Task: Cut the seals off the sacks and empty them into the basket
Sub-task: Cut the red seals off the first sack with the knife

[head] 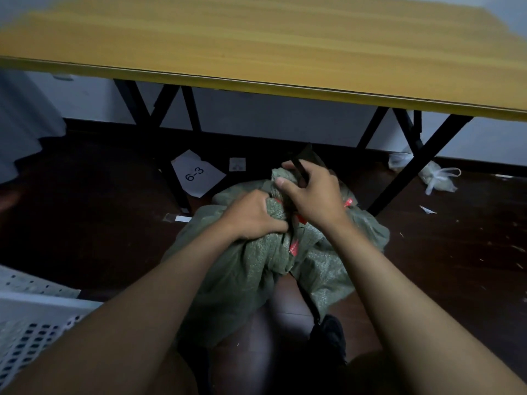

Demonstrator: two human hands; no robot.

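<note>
Two bare arms reached out from the bottom of the view toward a green sack [256,252] that lay crumpled on the dark floor [85,223], in front of the table's near edge. Close by, at the bottom left corner of the view, stood a white basket [34,332] with many small holes in its wall, just beside the left arm and apart from the sack. The left hand [253,215] was squeezed into a fist, its fingers shut tight on a bunch of the sack's cloth near the tied top. The right hand [313,192] sat just past it, touching the bunched top of the sack, with its fingers curled around a dark tool [306,159] that poked up above the hand; it was too dim to tell what kind of tool it was. Small red marks showed on the sack between the two hands. The yellow table [256,38] on black legs stood above and behind. A white paper [196,173] marked 6-3 lay on the floor under the table, left of the sack. A clear plastic bag [436,178] lay on the floor far to the right, near a table leg.
</note>
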